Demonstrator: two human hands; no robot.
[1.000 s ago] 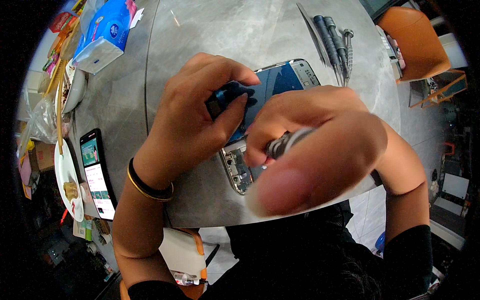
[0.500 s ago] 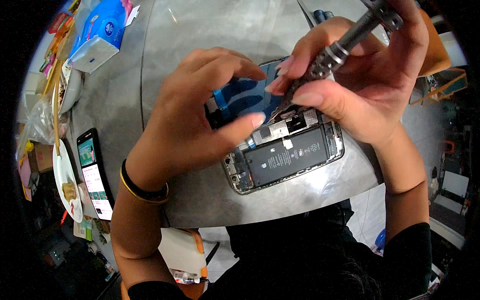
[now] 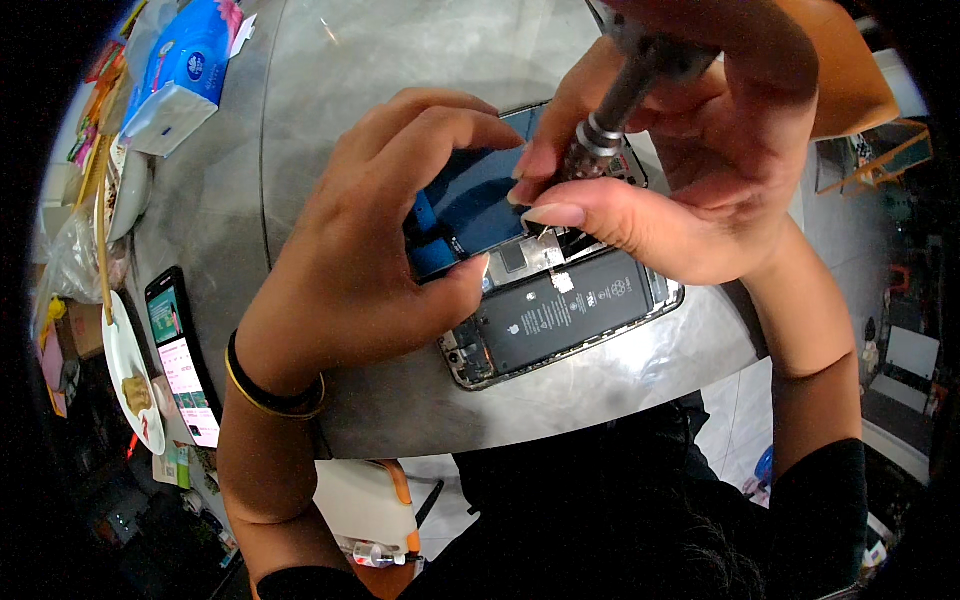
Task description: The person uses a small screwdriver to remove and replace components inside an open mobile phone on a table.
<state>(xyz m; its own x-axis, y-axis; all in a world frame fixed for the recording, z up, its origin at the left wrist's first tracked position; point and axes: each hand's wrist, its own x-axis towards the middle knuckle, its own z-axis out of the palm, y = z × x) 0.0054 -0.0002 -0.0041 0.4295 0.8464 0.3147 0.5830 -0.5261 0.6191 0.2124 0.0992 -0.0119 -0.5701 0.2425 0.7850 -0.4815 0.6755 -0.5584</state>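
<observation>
An opened smartphone body [image 3: 565,315] lies on the grey table, its black battery and metal-shielded board bare. Behind it a dark phone screen panel [image 3: 485,195], with blue parts at its left end, is partly covered by my hands. My left hand [image 3: 390,210] is curled round this panel, thumb at its near edge and fingertips at its far edge. In my right hand [image 3: 690,170] a grey metal screwdriver [image 3: 600,135] with a knurled grip is pinched between thumb and fingers. It points down at the board; my fingers partly hide its tip.
A lit phone [image 3: 185,355] lies at the left, beside a white plate [image 3: 118,350] with a bit of food on it. Farther back stands a blue tissue pack [image 3: 180,75]. The table's curved front edge runs close to the phone body. An orange-brown chair [image 3: 840,70] is at the right.
My right hand has shifted a little left, and the screwdriver stands more upright over the board. My left thumb has moved left and down along the panel's near edge.
</observation>
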